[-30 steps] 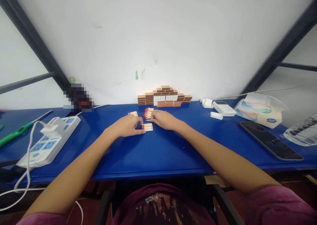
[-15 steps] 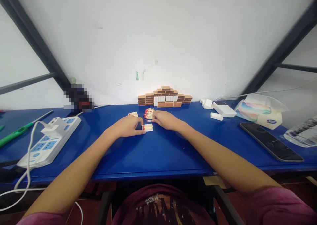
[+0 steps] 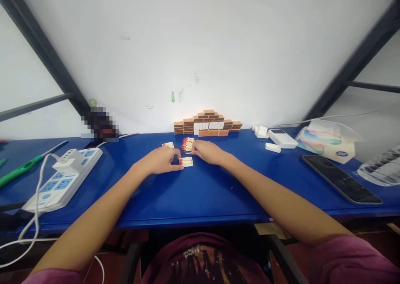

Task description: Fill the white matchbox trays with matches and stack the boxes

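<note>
Near the middle of a smooth, glossy blue tabletop [image 3: 203, 200], my left hand [image 3: 159, 159] bends around the left end of a small rectangular matchbox tray [image 3: 187, 163], thumb at the near corner and forefinger at the far corner, holding it between them. The tray has thin pale walls and lies flat, with slim wooden matches in it, their red heads toward my thumb. Just behind it sits a loose heap of matches [image 3: 188, 144], a spiky bundle of pale sticks with red heads mostly to the left. My right hand [image 3: 206, 151] rests at the heap's right side, fingers curled and tips drawn close together; 1 match pokes out toward them, but I cannot tell whether I am pinching it. A 2nd tray [image 3: 168, 144] with red and pale contents is partly hidden behind my left hand.

Against the matte white wall [image 3: 200, 38], brown and tan matchboxes [image 3: 208, 112] form a stepped stack, with a row of narrow white faces across its middle. Off to the right lie a flat black smartphone [image 3: 342, 179] with rounded corners and a soft, crinkled tissue pack [image 3: 325, 138]; to the left is a hard white plastic power strip [image 3: 62, 184] with blue socket faces.
</note>
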{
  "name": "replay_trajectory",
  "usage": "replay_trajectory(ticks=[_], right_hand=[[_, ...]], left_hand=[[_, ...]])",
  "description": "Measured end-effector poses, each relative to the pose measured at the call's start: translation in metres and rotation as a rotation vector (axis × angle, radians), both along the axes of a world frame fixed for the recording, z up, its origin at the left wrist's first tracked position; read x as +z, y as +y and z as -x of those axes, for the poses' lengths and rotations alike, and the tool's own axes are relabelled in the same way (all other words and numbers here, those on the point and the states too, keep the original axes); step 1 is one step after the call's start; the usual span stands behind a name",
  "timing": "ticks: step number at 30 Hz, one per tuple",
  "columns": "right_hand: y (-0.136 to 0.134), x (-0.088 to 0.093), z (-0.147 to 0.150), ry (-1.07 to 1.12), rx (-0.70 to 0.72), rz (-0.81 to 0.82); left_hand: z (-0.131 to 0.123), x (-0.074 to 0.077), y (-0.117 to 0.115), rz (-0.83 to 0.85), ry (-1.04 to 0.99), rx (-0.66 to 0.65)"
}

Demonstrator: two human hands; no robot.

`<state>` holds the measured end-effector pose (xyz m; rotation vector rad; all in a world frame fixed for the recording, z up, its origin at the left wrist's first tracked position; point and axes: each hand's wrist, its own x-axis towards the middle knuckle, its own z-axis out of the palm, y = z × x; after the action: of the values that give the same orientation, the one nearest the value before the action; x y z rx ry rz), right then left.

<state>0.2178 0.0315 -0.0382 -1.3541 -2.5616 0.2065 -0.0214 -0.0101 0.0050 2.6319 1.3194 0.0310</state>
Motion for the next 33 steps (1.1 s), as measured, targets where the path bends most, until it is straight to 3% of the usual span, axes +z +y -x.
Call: replay_trajectory(ticks=[20,33], right_hand=[[-0.0060,0.0054,-0.0075,0.069,0.076,0.003],[-0.0093,0.0091,-0.0022,-0.060,-0.005,0.012]], left_hand=[[-0.0006,-0.0013,0.0010,-0.022,0.008,-0.006],[0.0019,-0.0034,0.0024,-0.004,-0.006,-0.001]])
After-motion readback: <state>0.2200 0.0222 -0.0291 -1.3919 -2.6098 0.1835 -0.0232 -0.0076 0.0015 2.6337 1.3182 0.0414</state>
